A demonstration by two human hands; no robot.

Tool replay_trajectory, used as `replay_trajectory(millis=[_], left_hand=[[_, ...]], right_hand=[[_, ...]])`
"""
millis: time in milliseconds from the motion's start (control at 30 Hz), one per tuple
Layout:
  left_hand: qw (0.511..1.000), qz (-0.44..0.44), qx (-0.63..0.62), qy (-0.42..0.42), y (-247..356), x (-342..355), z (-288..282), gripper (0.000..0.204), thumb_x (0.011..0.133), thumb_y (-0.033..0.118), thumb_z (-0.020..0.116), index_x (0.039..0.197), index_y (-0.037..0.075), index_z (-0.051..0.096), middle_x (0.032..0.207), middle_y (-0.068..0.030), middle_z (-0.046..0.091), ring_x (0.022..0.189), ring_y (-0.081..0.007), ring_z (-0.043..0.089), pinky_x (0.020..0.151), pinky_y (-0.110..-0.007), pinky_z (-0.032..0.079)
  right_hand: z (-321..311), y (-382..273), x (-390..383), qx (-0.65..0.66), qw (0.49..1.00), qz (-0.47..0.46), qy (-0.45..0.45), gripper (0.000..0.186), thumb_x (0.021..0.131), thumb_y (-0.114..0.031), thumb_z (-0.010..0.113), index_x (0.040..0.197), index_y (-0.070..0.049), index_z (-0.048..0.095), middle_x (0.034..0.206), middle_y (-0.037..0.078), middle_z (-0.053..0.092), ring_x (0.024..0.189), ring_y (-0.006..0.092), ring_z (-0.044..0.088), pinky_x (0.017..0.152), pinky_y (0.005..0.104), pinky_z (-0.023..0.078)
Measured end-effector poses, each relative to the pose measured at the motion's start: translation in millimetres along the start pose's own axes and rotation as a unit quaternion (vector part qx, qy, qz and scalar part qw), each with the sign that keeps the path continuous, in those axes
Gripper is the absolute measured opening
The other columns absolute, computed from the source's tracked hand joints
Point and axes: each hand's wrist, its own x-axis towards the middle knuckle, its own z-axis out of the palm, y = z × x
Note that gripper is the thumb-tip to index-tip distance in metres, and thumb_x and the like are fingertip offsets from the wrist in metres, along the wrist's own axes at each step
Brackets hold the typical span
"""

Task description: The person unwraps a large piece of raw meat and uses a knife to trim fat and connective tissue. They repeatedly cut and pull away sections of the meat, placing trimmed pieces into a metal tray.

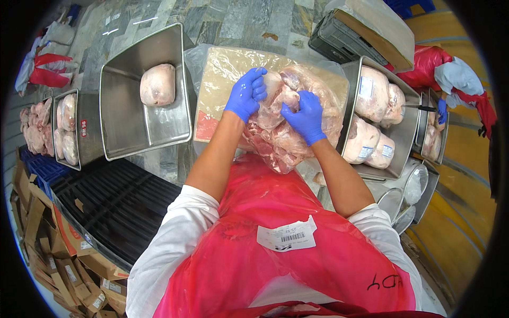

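A large clear plastic bag of pale pink meat pieces point(281, 148) lies on a plastic-covered cardboard box point(217, 69) in front of me. My left hand point(246, 93), in a blue glove, has its fingers curled closed at the bag's upper left, apparently pinching the plastic. My right hand point(303, 117), also blue-gloved, grips the bag and meat at the middle of the pile, its fingers bent into it.
Steel tubs with whole wrapped meat pieces stand left point(119, 132) and right point(397, 148). A grey crate point(339, 42) is at upper right. A black grate point(116, 206) and torn cardboard point(74, 275) lie lower left. Co-workers point(50, 69) point(450, 79) stand at both edges.
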Motion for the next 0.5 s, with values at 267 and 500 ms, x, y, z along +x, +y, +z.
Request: replay_trajectory(millis=[267,500], left_hand=[[0.837,0.082,0.538,0.061,9.4,-22.9,10.3,0.052,0.089,0.043,0.073,0.111,-0.004,0.067,0.085,-0.0094,0.066,0.078,-0.0176,0.062,0.072,-0.031,0.05],[0.621,0.029,0.773,0.123,5.5,-35.8,46.4,0.099,0.073,0.064,0.078,0.132,-0.011,0.053,0.121,-0.0304,0.066,0.113,-0.0391,0.066,0.095,-0.042,0.052]], right_hand=[[-7.1,3.3,-1.3,0.043,0.997,-0.032,-0.05,0.037,0.075,-0.024,0.077,0.103,-0.004,0.064,0.099,0.015,0.063,0.095,0.0367,0.06,0.087,0.0473,0.047],[-70.7,-7.7,-39.7,0.055,0.983,-0.104,-0.139,0.045,0.085,-0.019,0.07,0.128,-0.007,0.063,0.129,0.016,0.061,0.118,0.0339,0.058,0.104,0.0496,0.043]])
